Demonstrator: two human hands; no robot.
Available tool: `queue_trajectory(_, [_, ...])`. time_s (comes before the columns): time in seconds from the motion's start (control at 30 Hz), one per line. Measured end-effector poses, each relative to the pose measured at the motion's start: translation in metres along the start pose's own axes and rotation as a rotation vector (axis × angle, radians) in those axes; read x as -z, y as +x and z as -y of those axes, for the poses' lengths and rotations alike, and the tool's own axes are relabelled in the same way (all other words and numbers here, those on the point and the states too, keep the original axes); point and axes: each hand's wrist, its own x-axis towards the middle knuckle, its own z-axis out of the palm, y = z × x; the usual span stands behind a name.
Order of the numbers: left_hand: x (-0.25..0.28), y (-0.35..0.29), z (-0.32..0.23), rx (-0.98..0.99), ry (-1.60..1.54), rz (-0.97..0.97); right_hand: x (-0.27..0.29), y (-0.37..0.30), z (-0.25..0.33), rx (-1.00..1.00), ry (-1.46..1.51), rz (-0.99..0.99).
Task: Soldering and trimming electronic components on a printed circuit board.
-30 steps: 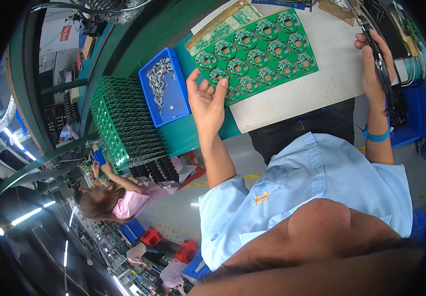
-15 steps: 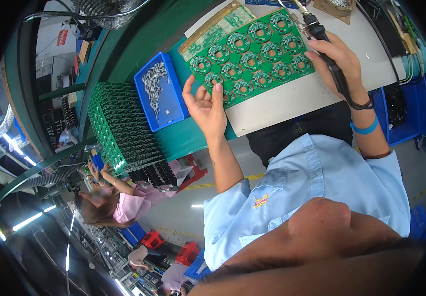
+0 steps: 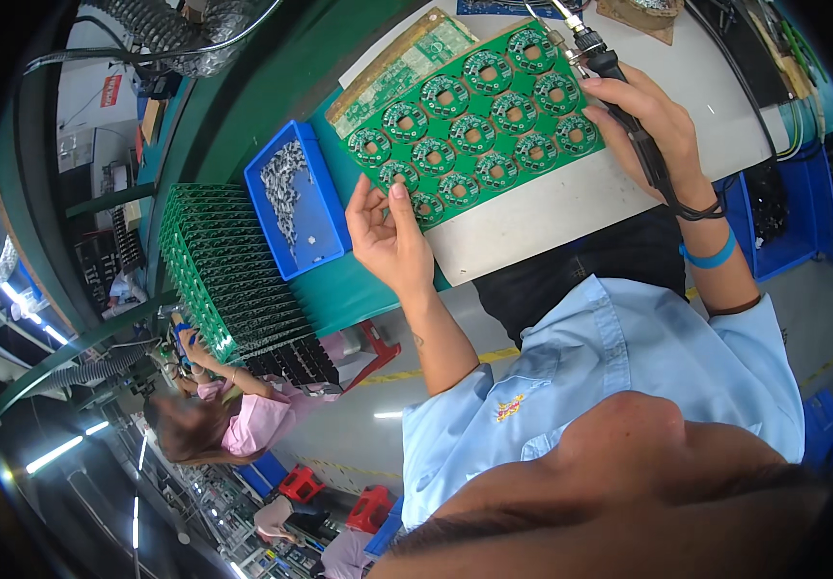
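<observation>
A green circuit board panel (image 3: 454, 128) with several round boards, each with a hole in its middle, lies tilted over a white sheet. My left hand (image 3: 389, 236) pinches its lower left corner, thumb on top and fingers at the edge. In my right hand (image 3: 663, 130) is a soldering iron (image 3: 640, 154), its dark handle wrapped by the fingers and its metal end pointing up and left by the panel's right corner. The thumb of that hand is close to the panel's right edge; whether it touches is unclear. The iron's cable runs by my wrist.
A blue tray (image 3: 325, 217) of small metallic parts stands left of the panel. Beyond it rises a stack of green boards (image 3: 233, 280) in a black rack. The white work sheet (image 3: 523, 227) covers the green bench. Blue bins (image 3: 778, 246) sit at right; a co-worker (image 3: 252, 420) in pink is at left.
The view has shifted slightly, so panel, tray and rack appear further left; tray and rack also sit lower. Both hands keep their holds. The co-worker's arms have moved a little.
</observation>
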Motion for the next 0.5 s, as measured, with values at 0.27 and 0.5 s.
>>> queue_trajectory(0.27, [-0.0014,-0.0007,-0.0059,0.011,0.011,-0.014,0.0010,0.0011,-0.0054,0.079,0.092,-0.065])
queue_trajectory(0.5, [0.0021,-0.0003,-0.0021,-0.010,-0.037,-0.016,0.0032,0.0017,-0.0040,0.103,0.121,-0.066])
